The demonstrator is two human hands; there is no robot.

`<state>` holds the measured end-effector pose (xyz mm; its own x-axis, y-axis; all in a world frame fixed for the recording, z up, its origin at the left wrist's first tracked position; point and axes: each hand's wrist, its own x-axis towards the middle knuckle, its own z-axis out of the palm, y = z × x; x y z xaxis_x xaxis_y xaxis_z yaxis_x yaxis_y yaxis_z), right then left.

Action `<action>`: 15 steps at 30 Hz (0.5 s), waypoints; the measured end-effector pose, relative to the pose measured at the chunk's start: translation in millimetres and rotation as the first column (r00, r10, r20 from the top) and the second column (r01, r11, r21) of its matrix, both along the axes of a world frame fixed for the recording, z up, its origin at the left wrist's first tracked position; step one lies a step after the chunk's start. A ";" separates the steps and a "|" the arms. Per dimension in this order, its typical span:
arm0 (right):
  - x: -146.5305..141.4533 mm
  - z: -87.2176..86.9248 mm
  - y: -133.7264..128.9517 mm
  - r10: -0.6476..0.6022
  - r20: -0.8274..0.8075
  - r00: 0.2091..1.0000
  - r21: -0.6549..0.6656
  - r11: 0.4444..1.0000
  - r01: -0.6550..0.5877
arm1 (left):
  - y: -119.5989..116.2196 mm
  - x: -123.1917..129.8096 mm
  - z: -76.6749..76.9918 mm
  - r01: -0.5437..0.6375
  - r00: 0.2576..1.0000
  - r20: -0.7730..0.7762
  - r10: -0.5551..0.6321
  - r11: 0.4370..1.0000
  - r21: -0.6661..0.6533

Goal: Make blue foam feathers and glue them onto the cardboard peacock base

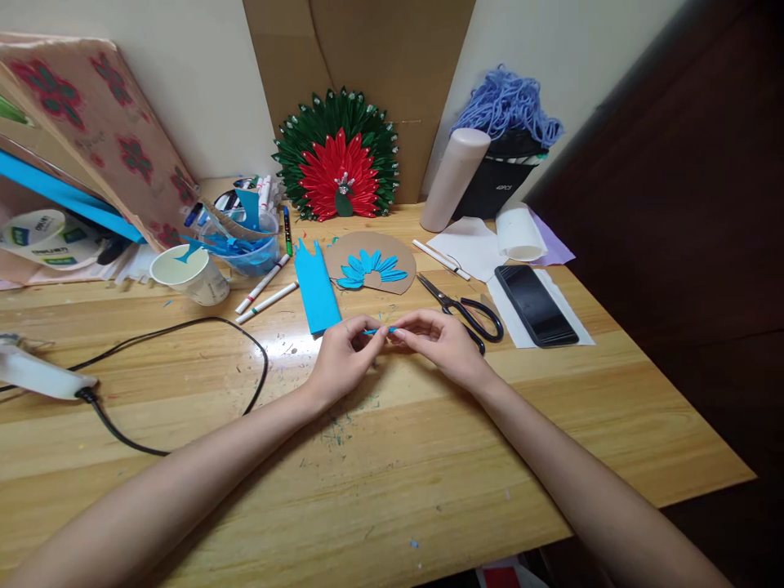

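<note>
My left hand (346,351) and my right hand (444,343) meet above the wooden table, both pinching one small strip of blue crepe paper (392,330) between thumb and fingers. Most of the strip is hidden by my fingertips. Just beyond them lies a rounded cardboard piece (401,282) with blue paper petals (369,265) fanned across it. A folded blue paper sheet (317,290) with a jagged far end lies beyond my left hand. Black-handled scissors (469,314) rest beside my right hand, blades pointing away to the left.
At left are a glue gun (40,371) with a looping black cord, a paper cup (193,276) and a tub of blue scraps (251,253). A red and green paper peacock (340,163) stands behind. At right are a phone (536,304) and a pale bottle (453,180).
</note>
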<state>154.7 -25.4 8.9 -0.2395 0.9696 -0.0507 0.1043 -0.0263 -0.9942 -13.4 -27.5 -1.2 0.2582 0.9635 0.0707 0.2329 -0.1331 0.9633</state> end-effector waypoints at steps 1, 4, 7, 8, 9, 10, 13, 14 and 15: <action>0.3 -0.2 0.0 0.004 0.000 1.000 0.009 1.000 -0.004 | -0.5 -0.1 -0.3 0.002 1.000 -0.010 -0.002 1.000 0.011; 1.9 0.0 -1.4 0.018 0.046 0.999 0.082 0.996 -0.021 | -1.2 -0.2 -0.9 -0.003 0.999 -0.036 0.004 0.999 0.041; 3.5 1.2 -3.5 0.032 0.134 0.990 0.175 0.983 -0.055 | -1.5 0.0 -0.1 0.004 0.999 -0.054 0.000 0.997 0.075; 3.9 1.5 -4.0 0.028 0.159 0.987 0.201 0.978 -0.061 | -1.5 0.0 0.5 0.008 0.998 -0.068 -0.002 0.996 0.092; 4.2 1.8 -4.4 0.018 0.179 0.984 0.224 0.973 -0.059 | -1.7 -0.1 1.1 0.012 0.996 -0.085 -0.002 0.994 0.112; 4.5 1.9 -4.6 0.004 0.195 0.981 0.241 0.969 -0.052 | -1.8 -0.1 1.7 0.014 0.995 -0.101 -0.001 0.991 0.130; 5.3 2.5 -4.8 -0.028 0.245 0.969 0.269 0.962 -0.040 | -2.6 -0.4 3.0 0.019 0.992 -0.123 -0.001 0.990 0.142; 5.6 2.9 -4.8 -0.034 0.265 0.964 0.281 0.959 -0.043 | -2.8 -0.4 3.2 0.024 0.993 -0.121 -0.008 0.991 0.129; 5.7 3.6 -5.0 -0.042 0.286 0.957 0.299 0.953 -0.048 | -3.0 -0.4 3.2 0.030 0.993 -0.116 -0.017 0.993 0.111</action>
